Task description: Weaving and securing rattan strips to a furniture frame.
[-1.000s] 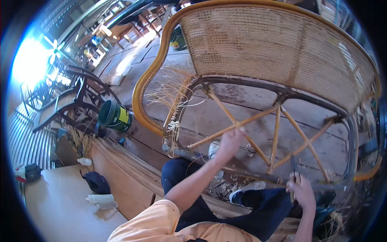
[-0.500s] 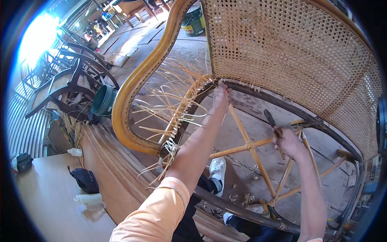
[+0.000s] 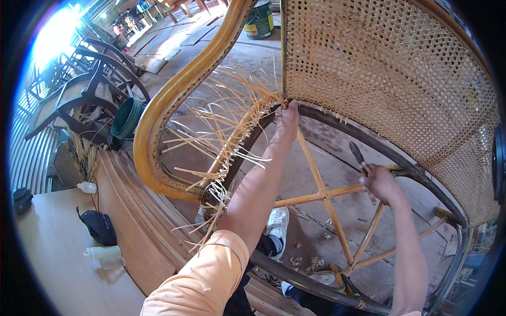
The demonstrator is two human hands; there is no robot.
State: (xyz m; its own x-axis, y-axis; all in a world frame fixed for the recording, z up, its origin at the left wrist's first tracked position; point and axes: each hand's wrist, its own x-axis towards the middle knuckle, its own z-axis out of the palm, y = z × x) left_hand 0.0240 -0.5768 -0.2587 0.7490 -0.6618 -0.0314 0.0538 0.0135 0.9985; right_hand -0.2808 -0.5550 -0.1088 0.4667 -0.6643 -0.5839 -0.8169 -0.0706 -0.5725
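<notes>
Noted at the far-left corner of the seat, where the dark seat frame (image 3: 295, 277) meets the woven cane panel (image 3: 369, 63): left hand (image 3: 287, 118), fingers bent together against the corner. Cannot tell whether pinching a strand or only pressing on the rail. Just left of that hand: loose cane strands (image 3: 211, 126), splayed in a long row along the left side of the seat; nearer, a tangle of pale strands beside the left forearm.

Over the seat opening, to the right: right hand (image 3: 382, 184), closed around the handles of a dark plier-like tool (image 3: 357, 152), tip pointing far and slightly left. Below, between the hands: crossed cane braces (image 3: 322, 195).

Along the left edge of the seat: curved yellow-brown armrest (image 3: 145, 142). Farther left: green bucket (image 3: 126, 118) near stacked dark chairs (image 3: 87, 100). Near left, on a pale tabletop (image 3: 52, 247): dark cap (image 3: 99, 227) and whitish bottles (image 3: 103, 253). On the floor: shavings (image 3: 315, 262).
</notes>
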